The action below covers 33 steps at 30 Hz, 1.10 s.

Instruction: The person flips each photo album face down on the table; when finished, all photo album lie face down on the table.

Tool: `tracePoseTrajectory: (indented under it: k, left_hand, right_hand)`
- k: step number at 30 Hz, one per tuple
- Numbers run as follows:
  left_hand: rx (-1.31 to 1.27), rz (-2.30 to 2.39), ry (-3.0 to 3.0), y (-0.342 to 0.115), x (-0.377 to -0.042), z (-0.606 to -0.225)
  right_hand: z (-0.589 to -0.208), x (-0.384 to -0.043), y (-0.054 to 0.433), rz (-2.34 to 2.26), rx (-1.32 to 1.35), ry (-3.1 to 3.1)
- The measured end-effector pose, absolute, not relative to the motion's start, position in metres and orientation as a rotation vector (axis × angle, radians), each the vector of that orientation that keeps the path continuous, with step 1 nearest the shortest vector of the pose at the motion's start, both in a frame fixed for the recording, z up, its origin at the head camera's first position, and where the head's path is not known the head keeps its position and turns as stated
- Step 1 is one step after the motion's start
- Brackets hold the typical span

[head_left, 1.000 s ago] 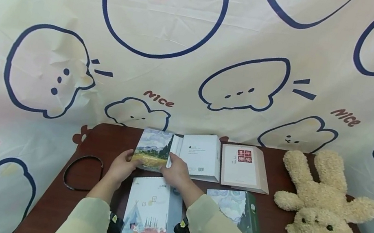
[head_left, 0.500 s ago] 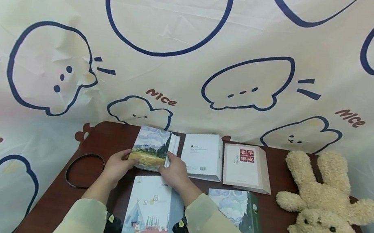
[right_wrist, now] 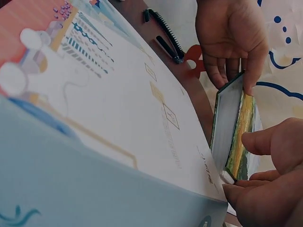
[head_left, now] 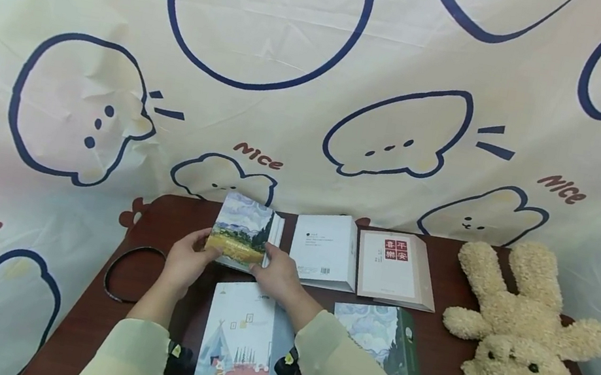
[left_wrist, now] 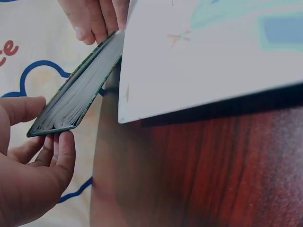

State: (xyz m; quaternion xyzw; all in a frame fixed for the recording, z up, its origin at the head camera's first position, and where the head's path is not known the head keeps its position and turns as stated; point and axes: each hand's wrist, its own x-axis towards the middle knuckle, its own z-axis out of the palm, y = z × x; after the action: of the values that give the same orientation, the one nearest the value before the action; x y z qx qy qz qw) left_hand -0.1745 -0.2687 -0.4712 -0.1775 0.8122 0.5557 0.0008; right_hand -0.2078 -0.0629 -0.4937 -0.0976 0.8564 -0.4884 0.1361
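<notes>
Both hands hold a thick book (head_left: 239, 230) with a painted landscape on its cover, at the back left of the table. The left hand (head_left: 188, 261) grips its left edge, thumb on the cover and fingers underneath, as the left wrist view shows. At the lower right corner the right hand (head_left: 280, 274) pinches it, thumb on the cover. The book (right_wrist: 241, 127) is tilted, its far side raised. Below the hands lies a white book (head_left: 239, 333) with a tent drawing; it fills much of both wrist views.
To the right lie a white book (head_left: 324, 248), a book with red characters (head_left: 388, 268) and a green painted book (head_left: 405, 344). A plush toy (head_left: 521, 331) lies at the right. A black headband (head_left: 109, 275) rests at the left, near the left forearm. A printed cloth (head_left: 264, 122) hangs behind.
The painted book has shifted slightly left, away from the white book beside it, and its far edge has risen. Both hands have moved with it, keeping their grip.
</notes>
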Motion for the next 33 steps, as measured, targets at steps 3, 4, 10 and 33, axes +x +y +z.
tracePoseTrajectory:
  k: [3,4,10,33]
  left_hand:
    - [-0.545,1.743,2.572,-0.266,-0.174,-0.468]
    - [-0.54,1.744,2.58,-0.266,-0.174,-0.467]
    - [-0.51,1.75,2.63,-0.26,-0.172,-0.458]
    - [-0.353,1.7,2.74,-0.26,-0.161,-0.433]
  right_hand:
    - [-0.493,-0.207,-0.063,-1.421,-0.274,2.475]
    - [-0.493,-0.207,-0.063,-1.426,-0.269,2.471]
    - [-0.493,-0.207,-0.063,-1.46,-0.247,2.442]
    - [-0.488,-0.197,-0.072,-1.622,-0.265,2.277]
